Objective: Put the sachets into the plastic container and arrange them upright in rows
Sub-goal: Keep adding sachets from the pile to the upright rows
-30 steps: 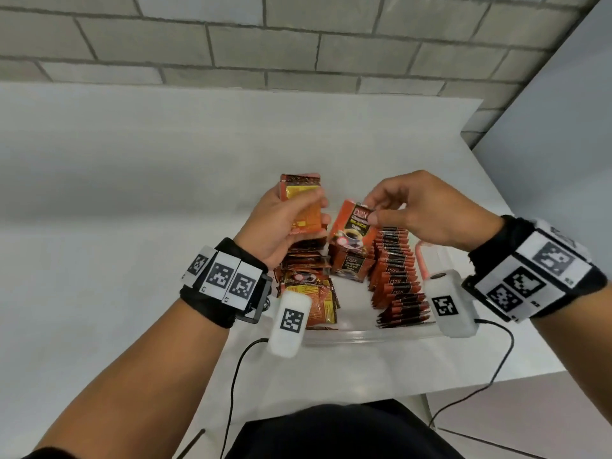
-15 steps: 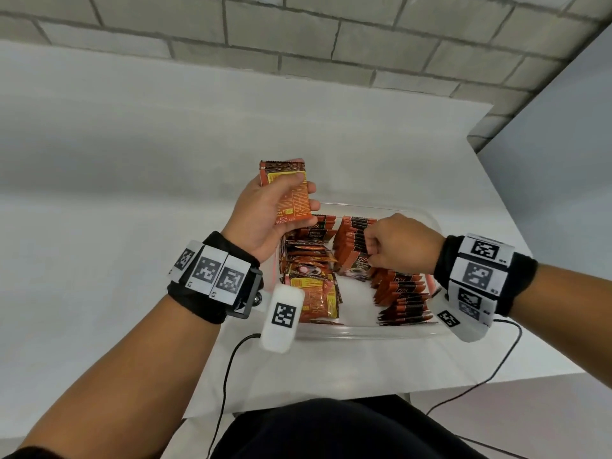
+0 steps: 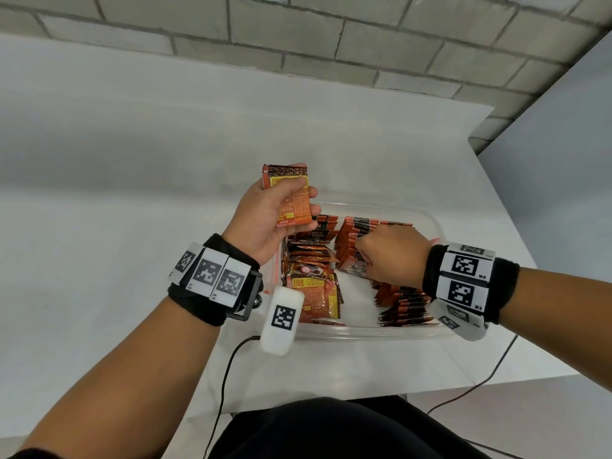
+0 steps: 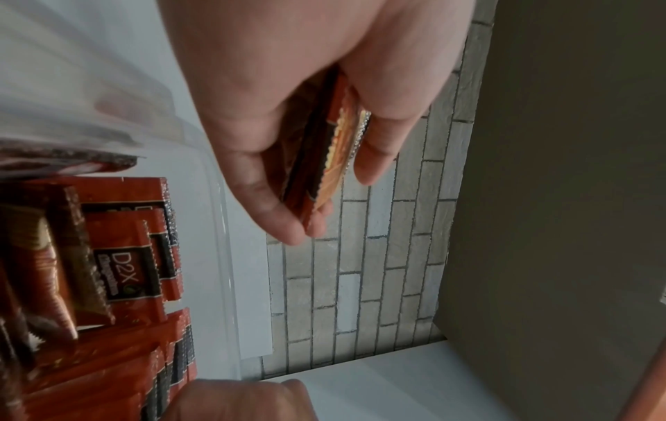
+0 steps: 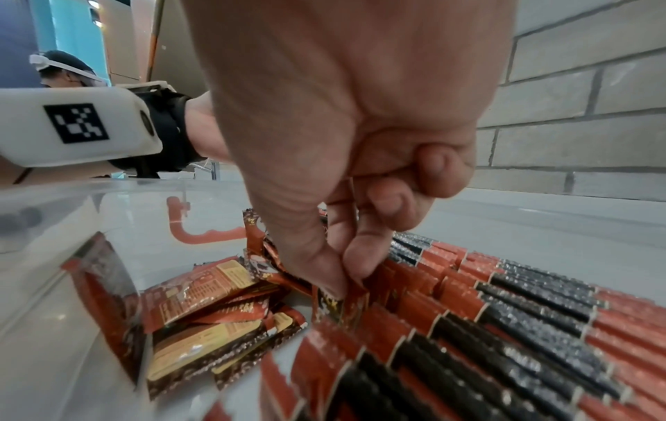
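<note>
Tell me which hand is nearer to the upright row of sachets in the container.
Right. The right hand is down in the plastic container, pinching a sachet at the upright row. The left hand grips a small stack of sachets above the container's far left corner, clear of the row.

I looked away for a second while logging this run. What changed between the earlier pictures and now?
The right hand came down from above the plastic container, carrying its pinched sachet into the upright row, which it now pinches at the top edge. The left hand still grips its small stack of sachets above the container's left side. The loose pile looks unchanged.
</note>
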Demonstrator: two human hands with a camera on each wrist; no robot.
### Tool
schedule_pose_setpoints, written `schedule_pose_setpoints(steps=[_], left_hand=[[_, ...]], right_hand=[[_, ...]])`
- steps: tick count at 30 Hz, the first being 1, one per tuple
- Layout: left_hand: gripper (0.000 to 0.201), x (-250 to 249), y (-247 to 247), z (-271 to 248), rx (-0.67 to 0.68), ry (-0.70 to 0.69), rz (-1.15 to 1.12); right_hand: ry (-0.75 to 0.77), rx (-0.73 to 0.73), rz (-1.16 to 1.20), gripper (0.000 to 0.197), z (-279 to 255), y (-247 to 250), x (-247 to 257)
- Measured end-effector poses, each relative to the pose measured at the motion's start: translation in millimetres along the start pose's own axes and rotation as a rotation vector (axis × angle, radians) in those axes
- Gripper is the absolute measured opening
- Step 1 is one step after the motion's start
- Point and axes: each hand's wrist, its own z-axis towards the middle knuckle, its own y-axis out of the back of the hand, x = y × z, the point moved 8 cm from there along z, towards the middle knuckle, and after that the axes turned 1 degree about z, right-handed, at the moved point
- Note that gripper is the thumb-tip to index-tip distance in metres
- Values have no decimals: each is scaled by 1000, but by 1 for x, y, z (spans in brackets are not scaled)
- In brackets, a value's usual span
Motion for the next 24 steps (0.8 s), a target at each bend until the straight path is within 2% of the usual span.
schedule_pose_setpoints(steps=[11,20,24], left_hand=[[12,2,-1,0,2,9,19],[11,5,-4,1,10,26,7],[13,8,-6,0,14,73,-68]], right_hand=[[-20,-27,5,2,-1,4,-5],[-33,-72,99,10,-2,6,-11],[-52,-82,172,18,-4,8,-16]])
